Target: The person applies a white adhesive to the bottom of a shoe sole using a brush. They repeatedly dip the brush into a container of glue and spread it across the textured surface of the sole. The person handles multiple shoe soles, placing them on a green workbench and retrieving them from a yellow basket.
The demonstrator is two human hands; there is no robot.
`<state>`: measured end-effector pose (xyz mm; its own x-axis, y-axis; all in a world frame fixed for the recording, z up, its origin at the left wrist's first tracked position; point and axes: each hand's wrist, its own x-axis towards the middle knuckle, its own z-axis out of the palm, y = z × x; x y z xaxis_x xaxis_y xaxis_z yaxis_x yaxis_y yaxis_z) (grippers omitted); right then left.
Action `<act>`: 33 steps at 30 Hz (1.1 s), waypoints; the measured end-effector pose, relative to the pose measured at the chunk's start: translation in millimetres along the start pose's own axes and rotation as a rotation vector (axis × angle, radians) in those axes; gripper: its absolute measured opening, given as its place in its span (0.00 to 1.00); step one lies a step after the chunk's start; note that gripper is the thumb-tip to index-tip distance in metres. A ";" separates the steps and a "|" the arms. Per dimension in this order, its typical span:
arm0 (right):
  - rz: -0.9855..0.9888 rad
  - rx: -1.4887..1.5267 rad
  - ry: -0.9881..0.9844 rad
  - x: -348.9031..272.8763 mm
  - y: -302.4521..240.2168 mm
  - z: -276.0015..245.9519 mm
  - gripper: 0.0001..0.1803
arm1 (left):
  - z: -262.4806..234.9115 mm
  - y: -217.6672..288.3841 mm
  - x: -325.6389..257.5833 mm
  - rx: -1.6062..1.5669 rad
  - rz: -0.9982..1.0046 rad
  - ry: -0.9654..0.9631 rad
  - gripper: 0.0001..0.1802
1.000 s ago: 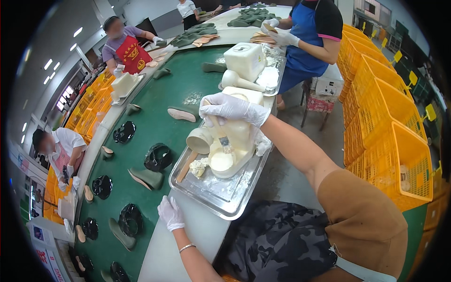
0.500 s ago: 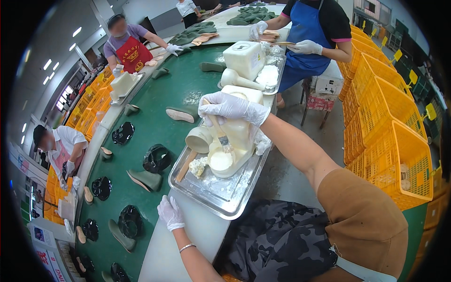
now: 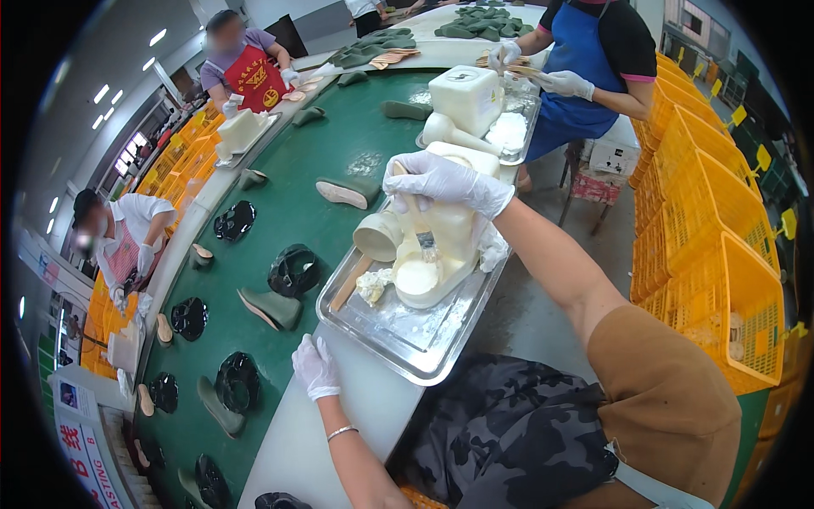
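Note:
My right hand, in a white glove, grips a brush with a wooden handle. The bristles point down at the round white mouth of a squarish white plastic container. Whether they touch what is inside, I cannot tell. That container lies in a shallow metal tray, along with a cream-coloured cup-shaped piece, a wooden stick and a crumpled whitish lump. My gloved left hand rests with fingers extended at the white table edge beside the green belt, holding nothing.
Green shoe uppers with pale soles and glossy black pieces lie along the green belt. A second white container stands in another tray. Yellow crates are stacked at right. Several people work around the belt.
The view has shifted, so the scene sits a little higher and further right. The brush stays over the container's mouth in my right hand. A black piece now shows at the bottom edge.

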<state>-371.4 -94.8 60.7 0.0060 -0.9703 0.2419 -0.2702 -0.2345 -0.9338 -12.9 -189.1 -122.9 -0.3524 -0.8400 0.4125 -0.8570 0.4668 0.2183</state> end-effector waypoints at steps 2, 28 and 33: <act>0.007 -0.010 0.009 -1.4 -1.1 -0.2 0.10 | -0.1 3.1 0.6 -0.009 0.002 0.002 0.19; -0.061 -0.076 -0.076 -0.3 -3.0 -1.7 0.09 | 1.1 -1.1 -0.1 0.015 0.005 0.028 0.19; -0.020 -0.053 -0.092 0.0 -5.1 0.1 0.08 | -2.1 0.8 -0.4 0.009 0.010 0.036 0.19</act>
<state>-369.9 -93.6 65.4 0.0995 -0.9675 0.2326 -0.3194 -0.2524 -0.9134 -12.6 -187.8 -121.0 -0.3477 -0.8246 0.4463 -0.8570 0.4726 0.2056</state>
